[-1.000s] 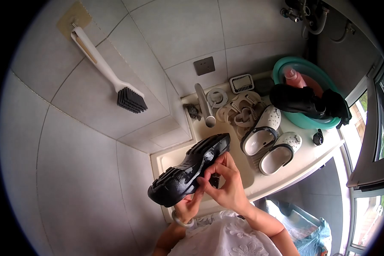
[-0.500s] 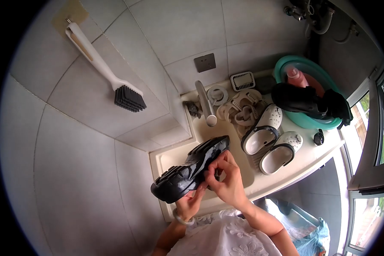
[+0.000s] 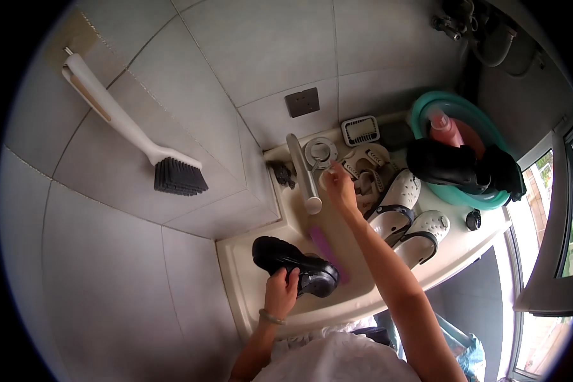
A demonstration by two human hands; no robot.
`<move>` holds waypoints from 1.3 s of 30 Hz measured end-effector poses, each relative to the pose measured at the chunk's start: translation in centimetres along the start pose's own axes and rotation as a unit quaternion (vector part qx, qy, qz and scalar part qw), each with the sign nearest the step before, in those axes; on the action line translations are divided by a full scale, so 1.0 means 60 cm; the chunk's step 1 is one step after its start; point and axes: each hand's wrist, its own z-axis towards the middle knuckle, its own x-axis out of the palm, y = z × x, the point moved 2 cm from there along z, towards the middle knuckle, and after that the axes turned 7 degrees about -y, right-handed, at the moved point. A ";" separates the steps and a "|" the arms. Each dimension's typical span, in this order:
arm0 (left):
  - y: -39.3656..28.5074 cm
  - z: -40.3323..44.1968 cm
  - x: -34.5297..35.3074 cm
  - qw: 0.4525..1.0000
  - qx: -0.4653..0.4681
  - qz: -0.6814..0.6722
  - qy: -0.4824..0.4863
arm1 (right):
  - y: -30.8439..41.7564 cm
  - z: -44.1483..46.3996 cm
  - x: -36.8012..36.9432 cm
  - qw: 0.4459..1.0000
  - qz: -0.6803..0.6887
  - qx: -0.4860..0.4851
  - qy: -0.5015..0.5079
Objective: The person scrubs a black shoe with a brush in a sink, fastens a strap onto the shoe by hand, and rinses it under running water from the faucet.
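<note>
A black shoe (image 3: 286, 258) is over the sink basin (image 3: 235, 261), with its opening side partly showing. My left hand (image 3: 281, 294) grips its near side, fingers closed on it. My right hand (image 3: 339, 184) reaches past the faucet (image 3: 304, 175), beside its thin handle and the beige sandals (image 3: 367, 156). Its fingers are bent together near the handle; whether they hold it is too small to tell. Beneath the shoe, a purple strip-like object (image 3: 325, 248) lies in the basin.
White clogs (image 3: 403, 191) stand on the counter right of the basin. Behind them a green tub (image 3: 436, 102) carries a pink bottle (image 3: 444, 127) and a black shoe (image 3: 442, 162). A white brush (image 3: 118, 118) hangs on the left wall. A soap dish (image 3: 360, 130) is at the back.
The black shoe has turned over and moved down into the sink area in my left hand. My right hand has let go of it and moved up to the faucet handle. The purple object now shows.
</note>
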 end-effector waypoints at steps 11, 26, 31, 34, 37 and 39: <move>0.010 0.075 0.022 0.989 -0.029 -0.100 0.109 | -0.016 0.100 0.070 0.985 -0.144 -0.087 0.029; -0.004 0.117 0.055 0.983 0.029 -0.137 0.121 | -0.024 0.092 0.060 0.988 -0.105 -0.110 0.030; 0.003 0.127 0.064 0.984 0.025 -0.128 0.122 | -0.022 0.090 0.060 0.990 -0.094 -0.097 0.032; 0.013 0.131 0.070 0.984 0.020 -0.126 0.123 | -0.021 0.088 0.059 0.991 -0.091 -0.098 0.028; 0.016 0.133 0.073 0.985 0.019 -0.120 0.121 | -0.018 0.087 0.058 0.990 -0.097 -0.098 0.028; 0.018 0.135 0.074 0.986 0.025 -0.118 0.118 | -0.017 0.086 0.057 0.990 -0.095 -0.098 0.028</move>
